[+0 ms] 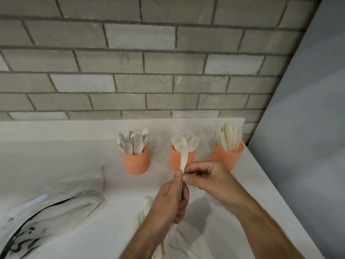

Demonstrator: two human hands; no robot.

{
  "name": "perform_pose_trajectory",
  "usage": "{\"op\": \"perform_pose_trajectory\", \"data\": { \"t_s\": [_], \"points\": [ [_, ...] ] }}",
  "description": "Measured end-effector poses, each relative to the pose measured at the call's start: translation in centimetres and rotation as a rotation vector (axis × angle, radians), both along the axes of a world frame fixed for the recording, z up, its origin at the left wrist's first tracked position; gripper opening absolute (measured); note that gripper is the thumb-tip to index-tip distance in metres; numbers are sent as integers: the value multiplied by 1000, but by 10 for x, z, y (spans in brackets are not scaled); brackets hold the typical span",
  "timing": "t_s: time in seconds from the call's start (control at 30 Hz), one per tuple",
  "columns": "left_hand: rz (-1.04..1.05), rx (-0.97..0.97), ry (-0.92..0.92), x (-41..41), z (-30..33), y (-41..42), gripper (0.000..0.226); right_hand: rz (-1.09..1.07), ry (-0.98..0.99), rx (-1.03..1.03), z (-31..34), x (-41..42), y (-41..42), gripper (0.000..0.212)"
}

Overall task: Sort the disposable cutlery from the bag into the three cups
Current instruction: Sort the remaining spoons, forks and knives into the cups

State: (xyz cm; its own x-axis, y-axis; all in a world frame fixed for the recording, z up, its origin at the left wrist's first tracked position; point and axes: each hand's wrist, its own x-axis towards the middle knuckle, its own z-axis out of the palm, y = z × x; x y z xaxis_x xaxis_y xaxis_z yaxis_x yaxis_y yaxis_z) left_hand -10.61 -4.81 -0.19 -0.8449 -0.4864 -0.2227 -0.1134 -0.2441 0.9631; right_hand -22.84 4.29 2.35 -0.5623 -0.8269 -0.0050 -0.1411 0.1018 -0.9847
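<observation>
You are looking at three orange cups (135,161) with a fine dotted perforated pattern, each showing cream-white cutlery. Behind the cups, the brick wall (130,71) is showing grey and off-white. Left of them, a white bag (46,212) is showing black markings.

Black lettering on the white bag (43,219) is too partial to read.

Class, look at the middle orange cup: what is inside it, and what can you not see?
The middle cup holds forks, tines up. Their handles are hidden inside it, and the piece of cutlery pinched by both hands covers part of the cup's front.
</observation>
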Motion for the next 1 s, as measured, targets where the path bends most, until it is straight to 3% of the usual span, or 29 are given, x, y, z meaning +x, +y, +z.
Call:
{"op": "perform_pose_trajectory", "data": {
  "t_s": [0.13, 0.23, 0.3, 0.4, 0.47, 0.57, 0.73, 1.0],
  "points": [
    [-113, 10, 35, -13, 10, 9, 66, -27, 65, -32, 20, -10, 15, 15],
    [-101, -8, 61, -21, 13, 9, 68, -182, 139, -93, 37, -26, 17, 18],
    [-1, -133, 29, -19, 7, -1, 53, -385, 177, -174, 45, -54, 20, 23],
    [169, -373, -28, -1, -13, -29, 18, -624, 284, -220, 48, -106, 27, 8],
    [273, -521, -93, 18, -29, -54, 26, -709, 385, -141, 36, -137, 30, 9],
    [365, -712, -265, 42, -56, -86, 35, -726, 512, 36, 11, -165, 27, 10],
    [355, -777, -355, 59, -89, -98, 42, -644, 555, 230, -17, -178, 24, 18],
    [333, -849, -359, 72, -100, -95, 39, -678, 530, 172, -19, -112, 37, 16]
  ]
}}
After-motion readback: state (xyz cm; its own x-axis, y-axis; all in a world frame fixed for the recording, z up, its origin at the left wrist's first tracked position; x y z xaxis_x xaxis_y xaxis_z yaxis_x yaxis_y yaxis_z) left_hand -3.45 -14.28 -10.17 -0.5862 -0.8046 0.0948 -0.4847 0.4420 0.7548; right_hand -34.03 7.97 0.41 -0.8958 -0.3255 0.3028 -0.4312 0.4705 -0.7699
